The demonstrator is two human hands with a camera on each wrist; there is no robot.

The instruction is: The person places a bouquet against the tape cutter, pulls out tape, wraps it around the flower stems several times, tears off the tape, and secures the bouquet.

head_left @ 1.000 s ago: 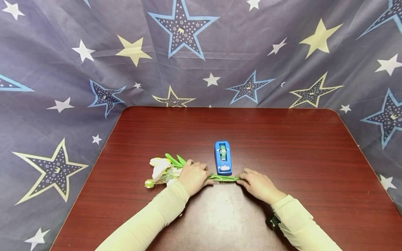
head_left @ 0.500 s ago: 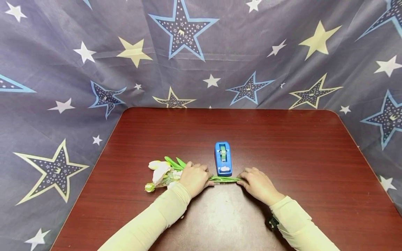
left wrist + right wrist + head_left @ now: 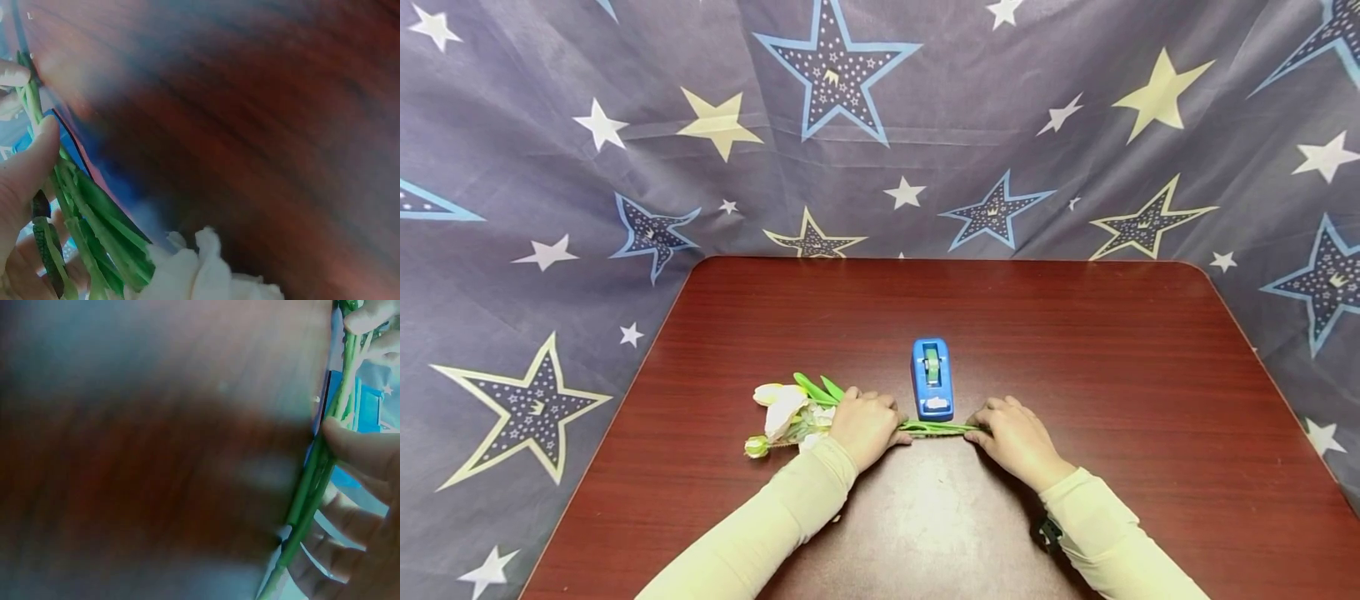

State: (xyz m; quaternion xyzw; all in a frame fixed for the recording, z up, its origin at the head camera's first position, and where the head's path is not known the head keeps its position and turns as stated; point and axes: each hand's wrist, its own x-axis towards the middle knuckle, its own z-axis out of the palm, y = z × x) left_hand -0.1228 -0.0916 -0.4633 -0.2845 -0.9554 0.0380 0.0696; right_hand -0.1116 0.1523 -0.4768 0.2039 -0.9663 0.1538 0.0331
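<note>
A bunch of artificial flowers with white and pale yellow blooms (image 3: pixel 784 410) lies sideways near the table's middle, heads to the left. My left hand (image 3: pixel 867 425) grips the bunch just below the blooms; in the left wrist view its thumb presses along the green stems (image 3: pixel 81 219). Toward the stem ends, my right hand (image 3: pixel 1018 442) pinches the same bunch, thumb across the stems (image 3: pixel 312 481) in the right wrist view. A bare stretch of stems (image 3: pixel 936 428) shows between both hands. Directly behind it stands a blue tape dispenser (image 3: pixel 932 379) holding a roll of tape.
The dark red wooden table (image 3: pixel 1075 333) has a star-patterned grey cloth (image 3: pixel 902 108) hanging behind and beside it. A dark device (image 3: pixel 1048 532) sits at the right wrist under the sleeve. A tiny pale bit (image 3: pixel 836 518) shows by the left sleeve.
Both hands keep their hold on the stems and have barely moved. The flower heads and stems have shifted very slightly toward the near edge.
</note>
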